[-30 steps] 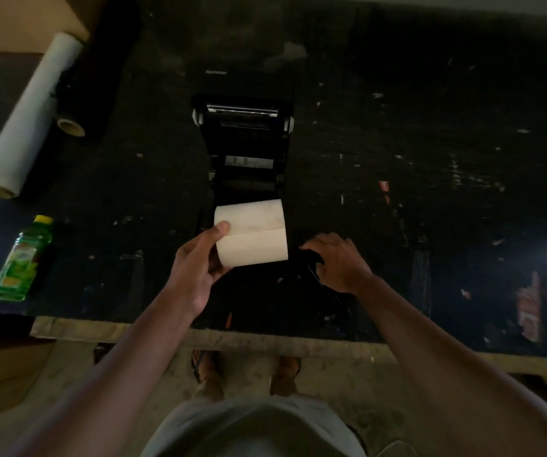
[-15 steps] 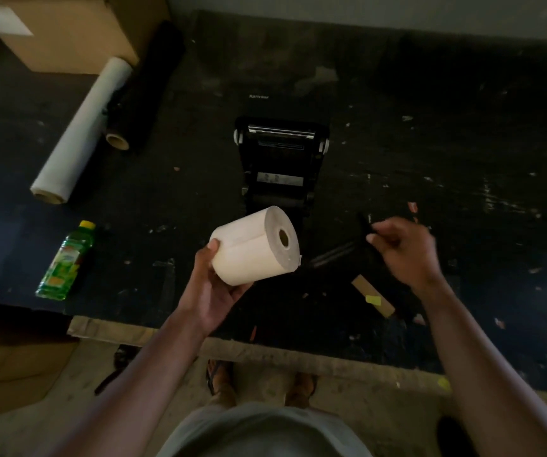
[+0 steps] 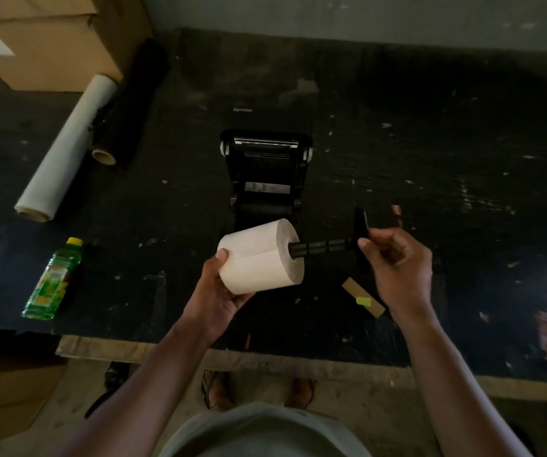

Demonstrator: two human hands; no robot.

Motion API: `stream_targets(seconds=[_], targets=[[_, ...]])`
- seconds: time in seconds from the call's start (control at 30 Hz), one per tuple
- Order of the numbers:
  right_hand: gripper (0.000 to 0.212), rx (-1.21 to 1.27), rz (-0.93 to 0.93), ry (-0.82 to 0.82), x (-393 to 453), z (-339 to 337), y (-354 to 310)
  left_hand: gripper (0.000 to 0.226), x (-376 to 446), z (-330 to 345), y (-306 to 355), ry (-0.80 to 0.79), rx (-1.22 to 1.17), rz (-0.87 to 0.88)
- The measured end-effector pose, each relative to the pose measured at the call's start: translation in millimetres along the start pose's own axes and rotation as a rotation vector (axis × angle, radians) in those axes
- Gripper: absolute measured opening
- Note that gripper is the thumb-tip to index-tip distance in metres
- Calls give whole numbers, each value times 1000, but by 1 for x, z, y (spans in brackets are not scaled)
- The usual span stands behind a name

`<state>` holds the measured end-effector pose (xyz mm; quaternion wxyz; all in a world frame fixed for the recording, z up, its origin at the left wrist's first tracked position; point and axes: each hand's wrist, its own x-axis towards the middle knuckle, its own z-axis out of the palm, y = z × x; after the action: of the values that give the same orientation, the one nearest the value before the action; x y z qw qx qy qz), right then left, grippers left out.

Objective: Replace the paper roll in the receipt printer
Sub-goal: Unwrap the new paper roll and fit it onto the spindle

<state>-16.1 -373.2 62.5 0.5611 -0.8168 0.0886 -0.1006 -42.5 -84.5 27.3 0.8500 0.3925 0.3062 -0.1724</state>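
Observation:
A black receipt printer stands open in the middle of the dark table, its lid tipped back and the paper bay empty. In front of it my left hand holds a white paper roll from below, core hole facing right. My right hand grips a black spindle by its flat end flange. The spindle's tip sits in the roll's core hole, with most of the shaft still outside.
A green juice bottle lies at the left. A white film roll and a black roll lie at the back left beside a cardboard box. A brown strip with a yellow tag lies under my right wrist.
My left hand lifted the roll and turned its core hole to the right. My right hand picked the black spindle off the table and brought its tip into the core.

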Motion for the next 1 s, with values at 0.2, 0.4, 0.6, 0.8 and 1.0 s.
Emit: stream_targets(seconds=[0.2, 0.4, 0.6, 0.8, 1.0], targets=[[21, -120, -150, 18, -10, 3, -7, 50, 0, 4, -1, -17, 79, 63], [19, -98, -178, -136, -34, 37, -14, 49, -1, 23, -5, -24, 160, 142], [30, 135, 134, -91, -36, 46, -12, 53, -3, 29, -6, -10, 196, 175], [19, 302, 382, -206, -39, 38, -8, 37, 1, 37, -8, -5, 287, 212], [85, 524, 599, -146, -41, 27, -8, 50, 7, 61, -24, -68, 366, 295]])
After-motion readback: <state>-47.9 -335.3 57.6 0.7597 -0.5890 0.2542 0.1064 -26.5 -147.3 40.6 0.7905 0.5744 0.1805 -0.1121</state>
